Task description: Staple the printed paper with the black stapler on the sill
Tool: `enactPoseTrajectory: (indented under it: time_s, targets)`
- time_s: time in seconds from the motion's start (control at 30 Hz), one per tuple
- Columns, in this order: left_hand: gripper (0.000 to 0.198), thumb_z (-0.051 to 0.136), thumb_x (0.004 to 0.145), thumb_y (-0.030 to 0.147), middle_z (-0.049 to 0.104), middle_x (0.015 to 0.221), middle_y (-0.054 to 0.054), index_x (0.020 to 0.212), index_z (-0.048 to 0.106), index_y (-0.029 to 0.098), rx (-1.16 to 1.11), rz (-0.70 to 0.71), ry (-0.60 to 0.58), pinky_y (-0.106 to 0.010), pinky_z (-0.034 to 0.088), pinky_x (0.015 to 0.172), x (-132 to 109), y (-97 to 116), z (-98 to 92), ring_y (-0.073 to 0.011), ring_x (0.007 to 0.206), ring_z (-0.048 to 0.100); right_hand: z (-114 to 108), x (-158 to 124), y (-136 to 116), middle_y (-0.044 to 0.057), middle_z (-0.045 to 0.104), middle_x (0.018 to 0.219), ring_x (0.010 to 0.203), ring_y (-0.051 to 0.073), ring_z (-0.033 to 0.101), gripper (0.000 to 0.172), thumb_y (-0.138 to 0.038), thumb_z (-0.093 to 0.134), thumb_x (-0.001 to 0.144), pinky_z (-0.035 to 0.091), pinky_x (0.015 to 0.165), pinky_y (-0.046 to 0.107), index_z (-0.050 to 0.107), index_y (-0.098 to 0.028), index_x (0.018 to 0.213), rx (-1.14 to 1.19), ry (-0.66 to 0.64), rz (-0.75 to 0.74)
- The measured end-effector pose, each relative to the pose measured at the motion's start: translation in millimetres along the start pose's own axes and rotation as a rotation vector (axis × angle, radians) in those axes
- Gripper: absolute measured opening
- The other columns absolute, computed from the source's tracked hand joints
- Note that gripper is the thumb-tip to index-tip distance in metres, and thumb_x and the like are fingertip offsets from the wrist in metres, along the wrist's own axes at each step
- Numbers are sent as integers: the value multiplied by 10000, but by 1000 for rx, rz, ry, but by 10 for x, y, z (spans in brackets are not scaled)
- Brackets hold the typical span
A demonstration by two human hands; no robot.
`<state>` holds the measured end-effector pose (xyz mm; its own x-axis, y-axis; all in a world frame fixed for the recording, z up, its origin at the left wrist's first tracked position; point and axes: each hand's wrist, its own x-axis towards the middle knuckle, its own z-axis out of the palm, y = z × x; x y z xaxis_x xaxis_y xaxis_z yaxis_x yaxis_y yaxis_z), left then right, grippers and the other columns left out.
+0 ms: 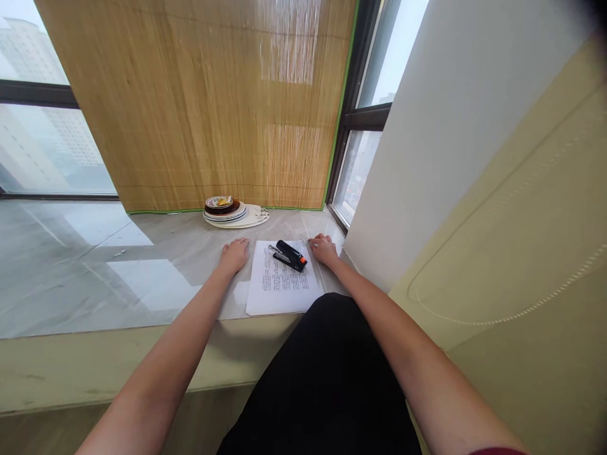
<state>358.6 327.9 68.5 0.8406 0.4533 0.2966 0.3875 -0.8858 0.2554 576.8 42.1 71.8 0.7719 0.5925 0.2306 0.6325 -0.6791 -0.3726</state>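
Note:
A black stapler with an orange patch lies slanted on printed white paper sheets. Its jaws point up and left, and a metal strip shows between its upper and lower parts. My left hand rests on the marble sill just left of the sheets, fingers laid out and holding nothing. On the other side, my right hand lies by the upper right corner of the paper, its fingers loosely bent and no object in them. Neither hand touches the stapler.
Stacked plates stand at the back of the marble sill, against a bamboo blind. A small white object lies at the left. The wall closes the right side, where a beaded cord hangs. My knee meets the front edge.

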Motion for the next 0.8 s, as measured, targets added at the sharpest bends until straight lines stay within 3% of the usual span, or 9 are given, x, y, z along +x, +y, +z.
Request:
enactPoseTrajectory:
  time_s: [0.1,0.27,0.4,0.57,0.7,0.8]
  targets:
    - [320,510,967,143,732,1316,-160,1177,746,187,-2,27,56,-458,489,1075,-11,-4,-40,-319,1228,666,8,34,-7,114,619,1446,1350,327,502,462,-264,531,1017,468,1068,449,660,-300,1459,-11,-31,-2]
    - [142,596,923,156,760,1076,-158,933,730,200,-39,5,119,-453,510,973,7,-30,-58,-342,1087,682,-21,-20,59,112,673,1303,1270,263,580,538,-126,497,944,480,1081,365,659,-228,1448,108,77,19]
    - [171,561,902,133,758,1028,-147,959,704,209,-150,50,153,-446,513,964,20,-4,-51,-331,1045,678,-41,-109,133,102,679,1201,1111,214,646,517,-77,472,910,498,1046,315,710,-183,1357,130,94,29]
    - [241,503,920,203,767,985,-104,997,732,195,-526,201,186,-382,543,903,0,191,-97,-246,882,690,-33,-175,205,94,678,1155,1049,189,649,461,-46,494,894,492,1050,300,763,-177,1244,181,108,-23]
    - [299,523,942,343,769,885,-74,1023,752,169,-793,99,169,-322,562,770,-13,332,-136,-198,760,682,-22,-181,226,88,678,1136,1056,190,651,449,-25,505,884,488,1066,311,774,-192,1203,209,116,-34]
    - [365,617,903,429,774,886,-75,1068,771,142,-857,74,153,-323,572,791,-14,345,-154,-197,771,698,-37,-209,221,97,681,1146,1080,192,647,440,-26,497,892,483,1074,309,777,-179,1195,220,109,-43]
